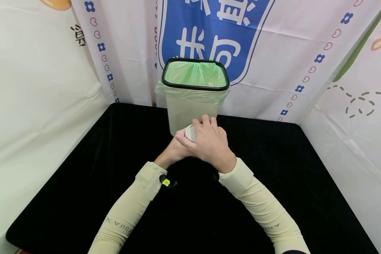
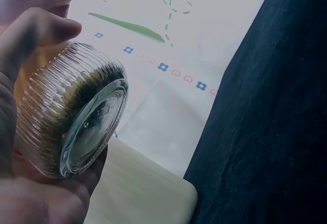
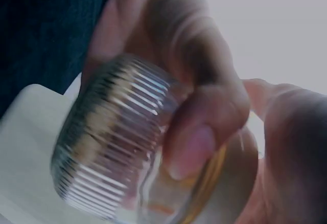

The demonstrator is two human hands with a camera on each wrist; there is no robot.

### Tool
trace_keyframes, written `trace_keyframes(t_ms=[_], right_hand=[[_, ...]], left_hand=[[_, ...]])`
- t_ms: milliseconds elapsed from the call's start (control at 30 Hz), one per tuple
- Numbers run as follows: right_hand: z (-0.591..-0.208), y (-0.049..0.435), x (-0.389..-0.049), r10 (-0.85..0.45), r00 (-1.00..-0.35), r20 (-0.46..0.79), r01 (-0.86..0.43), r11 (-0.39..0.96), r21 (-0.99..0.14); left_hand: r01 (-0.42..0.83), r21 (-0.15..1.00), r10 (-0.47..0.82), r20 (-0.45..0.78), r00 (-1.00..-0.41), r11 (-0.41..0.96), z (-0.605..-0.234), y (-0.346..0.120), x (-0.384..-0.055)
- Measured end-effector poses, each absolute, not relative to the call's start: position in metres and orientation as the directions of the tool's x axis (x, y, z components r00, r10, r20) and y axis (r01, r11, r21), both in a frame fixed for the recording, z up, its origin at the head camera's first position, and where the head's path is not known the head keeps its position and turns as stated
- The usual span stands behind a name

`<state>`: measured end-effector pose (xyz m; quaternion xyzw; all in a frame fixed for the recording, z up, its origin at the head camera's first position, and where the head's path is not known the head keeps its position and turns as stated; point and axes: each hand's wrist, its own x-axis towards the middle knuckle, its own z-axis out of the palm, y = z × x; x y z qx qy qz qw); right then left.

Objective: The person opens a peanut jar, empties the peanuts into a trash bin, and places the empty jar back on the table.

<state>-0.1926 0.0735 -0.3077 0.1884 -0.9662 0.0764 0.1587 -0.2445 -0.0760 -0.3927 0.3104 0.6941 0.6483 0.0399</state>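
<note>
A ribbed clear glass jar (image 2: 76, 111) is held in my left hand (image 1: 174, 150), thumb and fingers curled around its side. Dark material shows through the glass near the jar's base, which faces the camera in the left wrist view. My right hand (image 1: 211, 143) grips the jar's round lid (image 1: 190, 133) from above, fingers bent over its edge. In the head view the lid's top looks white, and the hands cover most of the glass. The right wrist view shows the left thumb (image 3: 194, 152) pressed on the jar just below the lid.
Behind the hands a pale trash bin (image 1: 190, 114) with a black rim stands on the black-covered table (image 1: 114, 148). A green bag (image 1: 197, 74) lines it and folds over its rim. Printed white curtains (image 1: 273, 63) enclose the back and sides.
</note>
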Motion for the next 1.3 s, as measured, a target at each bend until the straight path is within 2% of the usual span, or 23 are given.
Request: trace_keyframes(t_ms=[300,500,800,1300], right_hand=[[-0.308,0.071,-0.197,-0.375,-0.857,0.353,-0.408,0.913,-0.019],[-0.307,0.075,-0.2,-0.435,-0.813,0.387,-0.474,0.881,-0.004],[-0.304,0.083,-0.203,-0.534,-0.739,0.412,-0.602,0.797,-0.047],[-0.292,0.09,-0.211,-0.645,-0.67,0.367,-0.714,0.695,-0.081]], left_hand=[[0.395,0.918,0.495,0.362,-0.79,-0.041,-0.39,-0.077,-0.245],[0.387,0.92,0.492,0.361,-0.792,-0.052,-0.389,-0.077,-0.244],[0.393,0.92,0.484,0.349,-0.802,-0.011,-0.388,-0.081,-0.243],[0.355,0.934,0.507,0.324,-0.798,-0.039,-0.381,-0.086,-0.241]])
